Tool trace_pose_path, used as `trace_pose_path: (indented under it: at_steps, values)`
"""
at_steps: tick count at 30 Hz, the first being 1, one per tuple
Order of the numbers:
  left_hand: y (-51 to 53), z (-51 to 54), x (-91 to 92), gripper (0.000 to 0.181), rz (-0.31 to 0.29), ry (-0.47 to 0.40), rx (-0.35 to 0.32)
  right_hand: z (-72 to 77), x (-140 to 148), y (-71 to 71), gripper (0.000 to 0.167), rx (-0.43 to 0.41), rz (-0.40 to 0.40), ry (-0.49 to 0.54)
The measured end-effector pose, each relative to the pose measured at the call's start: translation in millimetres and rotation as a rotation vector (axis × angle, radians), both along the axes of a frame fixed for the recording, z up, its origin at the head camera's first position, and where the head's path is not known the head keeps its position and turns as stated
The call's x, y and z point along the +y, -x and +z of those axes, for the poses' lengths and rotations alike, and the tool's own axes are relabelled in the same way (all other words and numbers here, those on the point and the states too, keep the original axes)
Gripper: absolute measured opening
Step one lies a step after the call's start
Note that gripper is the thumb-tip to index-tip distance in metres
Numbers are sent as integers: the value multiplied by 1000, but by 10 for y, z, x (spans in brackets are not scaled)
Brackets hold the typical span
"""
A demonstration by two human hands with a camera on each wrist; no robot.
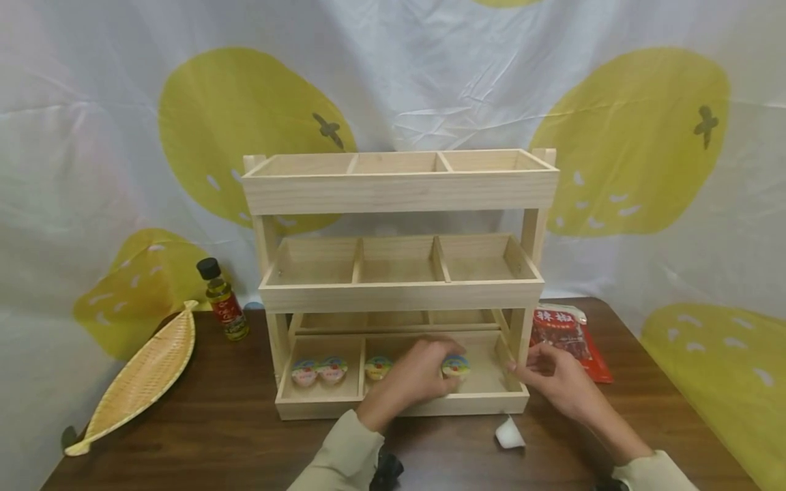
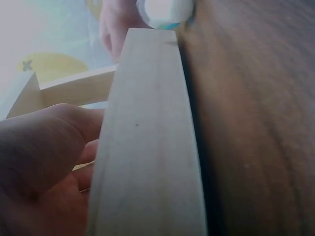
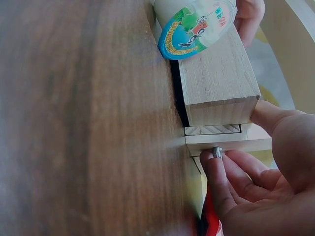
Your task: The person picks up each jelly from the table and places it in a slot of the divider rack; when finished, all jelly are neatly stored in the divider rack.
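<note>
My left hand (image 1: 424, 372) reaches into the bottom tray of the wooden rack (image 1: 400, 297). Its thumb and forefinger sit around a small jelly cup (image 1: 456, 366) with a printed lid; in the left wrist view the tray's front board hides the fingertips. At the rack's right end, my right hand (image 1: 555, 378) holds the side, thumb by the tray corner and fingers touching a metal bolt (image 3: 217, 152). Another jelly cup (image 1: 510, 434) lies tipped over on the table before the tray, its lid (image 3: 197, 30) facing the right wrist camera.
Two pink-lidded jelly cups (image 1: 319, 372) stand in the bottom tray's left compartment, a yellow-lidded one (image 1: 377, 368) in the middle. Left of the rack are a sauce bottle (image 1: 226, 303) and a woven basket (image 1: 144, 375). Behind my right hand lies a red chilli packet (image 1: 568, 334).
</note>
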State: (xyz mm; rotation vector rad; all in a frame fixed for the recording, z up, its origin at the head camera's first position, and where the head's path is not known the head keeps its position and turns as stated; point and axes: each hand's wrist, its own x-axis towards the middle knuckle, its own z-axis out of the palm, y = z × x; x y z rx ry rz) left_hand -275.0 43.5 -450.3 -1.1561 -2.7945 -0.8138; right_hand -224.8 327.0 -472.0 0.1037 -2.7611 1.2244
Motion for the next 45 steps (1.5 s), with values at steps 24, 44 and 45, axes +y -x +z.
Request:
trace_pose_path:
  at_steps: [24,44,45]
  values:
    - [-9,66,-39,39,2,36,61,35,-10,15,39,-23,10,-3]
    - [-269,55,71,36,-127,-51,239,-8,17,10,38,-12,30,16]
    - [-308,61,103,34,-150,-52,250,-9,20,11,39,-12,34,15]
